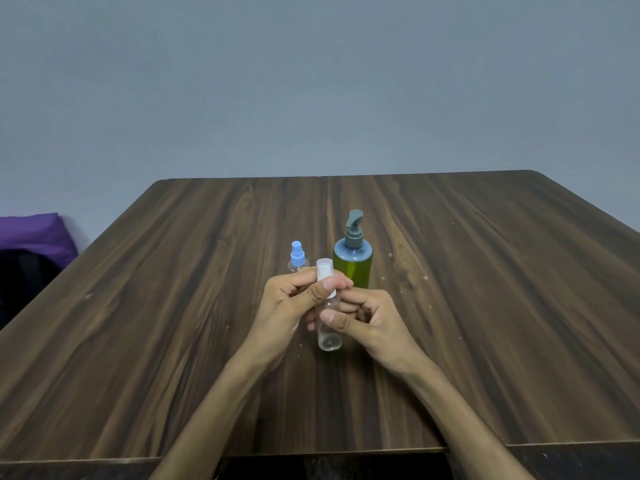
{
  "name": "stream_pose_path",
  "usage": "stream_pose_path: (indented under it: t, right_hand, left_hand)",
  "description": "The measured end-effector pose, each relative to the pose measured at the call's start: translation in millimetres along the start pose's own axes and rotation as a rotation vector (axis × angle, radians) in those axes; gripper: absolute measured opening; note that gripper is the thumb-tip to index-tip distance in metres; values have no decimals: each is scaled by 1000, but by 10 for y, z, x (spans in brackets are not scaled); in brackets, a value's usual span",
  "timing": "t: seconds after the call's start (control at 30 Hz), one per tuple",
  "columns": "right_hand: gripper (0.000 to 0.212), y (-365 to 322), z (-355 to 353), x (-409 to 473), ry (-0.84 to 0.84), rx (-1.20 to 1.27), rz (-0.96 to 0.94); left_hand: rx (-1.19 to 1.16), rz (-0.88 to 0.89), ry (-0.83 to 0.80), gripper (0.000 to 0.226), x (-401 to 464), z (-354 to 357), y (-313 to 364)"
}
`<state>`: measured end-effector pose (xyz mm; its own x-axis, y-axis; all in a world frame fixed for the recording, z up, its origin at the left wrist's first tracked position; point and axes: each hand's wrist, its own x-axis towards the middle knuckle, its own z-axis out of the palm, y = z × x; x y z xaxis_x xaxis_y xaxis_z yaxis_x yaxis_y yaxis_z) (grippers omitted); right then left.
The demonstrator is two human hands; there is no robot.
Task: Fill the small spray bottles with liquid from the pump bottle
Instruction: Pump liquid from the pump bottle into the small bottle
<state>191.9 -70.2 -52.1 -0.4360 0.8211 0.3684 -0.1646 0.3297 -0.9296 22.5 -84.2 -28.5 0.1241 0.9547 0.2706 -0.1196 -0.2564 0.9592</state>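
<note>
Clear capped spray bottle [329,327] held upright between blue-topped spray bottle [297,259] and green pump bottle [352,263] (both standing).

Toward the middle of the bench [173,323], both hands hold a small spray bottle [329,327] above the surface: the left hand [291,303] wraps the top by the cap, and the right hand [372,318] grips the body just below and to the right. Behind the hands stand two more bottles, a second spray bottle [297,258] at the left, partly hidden by the left hand's fingers, and the pump bottle [353,258] just right of it. A cushion [34,233] lies off the bench's left edge, against the wall [311,81] that rises behind the bench.
</note>
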Motion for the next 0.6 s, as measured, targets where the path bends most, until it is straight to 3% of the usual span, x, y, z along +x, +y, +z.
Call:
stream_pose_path:
  t: [0.1, 0.17, 0.27, 0.37, 0.43, 0.6]
  right_hand:
    - [23, 53, 22, -8, 107, -55, -30]
    - [25, 52, 41, -28, 151, -68, -38]
    - [16, 31, 91, -58, 164, -110, -32]
    - [22, 35, 123, -75, 162, -137, -11]
    - [24, 38, 107, -77, 191, -157, -11]
    - [30, 20, 44, -59, 275, -227, -67]
  left_hand:
    - [93, 79, 100, 20, -17, 51, -51]
    - [183, 125, 257, 25, -42, 121, -70]
    - [166, 83, 452, 51, -41, 242, -46]
    - [139, -62, 372, 61, 3, 354, 9]
    - [85, -125, 238, 43, 1, 378, 20]
    - [6, -37, 143, 27, -93, 269, -39]
